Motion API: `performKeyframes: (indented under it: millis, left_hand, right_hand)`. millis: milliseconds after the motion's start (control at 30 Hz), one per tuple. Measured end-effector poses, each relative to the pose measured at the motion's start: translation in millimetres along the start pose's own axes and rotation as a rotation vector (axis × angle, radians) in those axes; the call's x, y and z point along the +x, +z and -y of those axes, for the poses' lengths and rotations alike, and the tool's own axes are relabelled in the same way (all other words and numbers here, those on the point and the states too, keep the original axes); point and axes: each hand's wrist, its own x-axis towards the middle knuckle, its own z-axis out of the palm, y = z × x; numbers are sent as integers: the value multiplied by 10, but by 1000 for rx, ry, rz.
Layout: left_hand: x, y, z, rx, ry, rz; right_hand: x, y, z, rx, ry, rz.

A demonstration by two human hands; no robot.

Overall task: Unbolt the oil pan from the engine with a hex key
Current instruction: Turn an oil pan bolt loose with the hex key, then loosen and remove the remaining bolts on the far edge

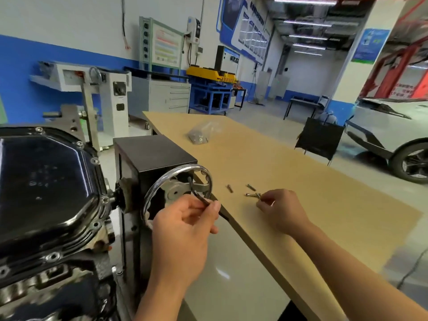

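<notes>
Mid-task, bolt drop-off: right hand [281, 210] pinched on bolt [259, 195] at tabletop [312, 193]. Left hand [185, 230] closed around hex key [201, 197]. Oil pan [41, 181] at left, several bolts seated. Next: release bolt, re-seat key.

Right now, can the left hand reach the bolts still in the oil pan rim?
Probably yes. The left hand, holding the hex key, is beside the oil pan, and nothing blocks the near rim bolts.
</notes>
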Motion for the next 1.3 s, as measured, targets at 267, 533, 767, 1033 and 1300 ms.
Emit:
performKeyframes:
  millis: [267,533,767,1033,1300]
  left_hand:
    - [217,20,110,61,-4,64]
    - [347,-25,-74,108,1,106]
    - [965,-605,-1329,476,176,175]
    - [1532,-1551,-2018,688,16,229]
    - [1870,-1791,-1687,812,-4,410]
  right_hand:
    - [78,210,-166,-4,-13,-51]
    - [100,-151,-21,251,57,-41]
    - [55,-1073,1650,578,-459,26]
    - [-165,-949,3241,973,-764,228]
    - [68,-375,3361,972,-882,128]
